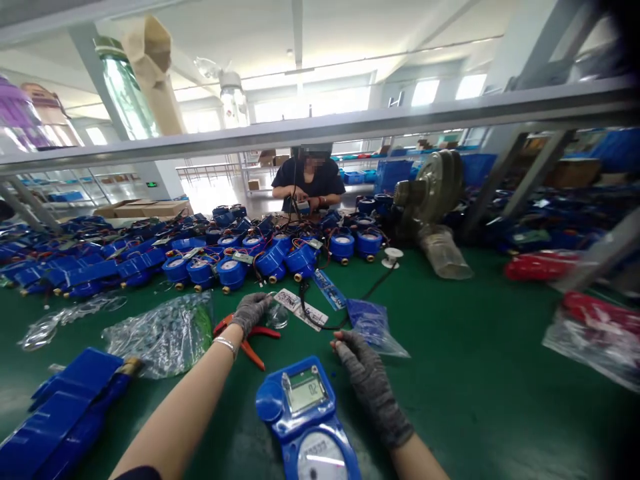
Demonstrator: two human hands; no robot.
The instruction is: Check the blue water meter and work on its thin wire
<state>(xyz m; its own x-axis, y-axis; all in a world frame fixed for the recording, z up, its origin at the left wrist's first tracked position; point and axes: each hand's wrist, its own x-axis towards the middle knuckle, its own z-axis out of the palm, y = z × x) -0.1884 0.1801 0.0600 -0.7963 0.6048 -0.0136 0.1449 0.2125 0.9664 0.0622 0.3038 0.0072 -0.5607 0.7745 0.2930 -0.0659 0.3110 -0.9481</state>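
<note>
A blue water meter (306, 417) with a small grey display lies face up on the green table, close in front of me. My right hand (367, 383), in a grey knit glove, rests flat on the table just right of the meter, fingers together and nothing in it. My left hand (250, 312), also gloved, reaches forward with fingers curled over a small clear round part (277, 315); whether it grips the part I cannot tell. Red-handled pliers (250, 343) lie under that wrist.
Many blue meters (235, 263) with wires crowd the far side of the table. A clear bag of small parts (160, 333) lies left, blue meter bodies (60, 413) near left, a blue bag (373, 323) and labels (305, 308) ahead. A person (309, 181) works opposite.
</note>
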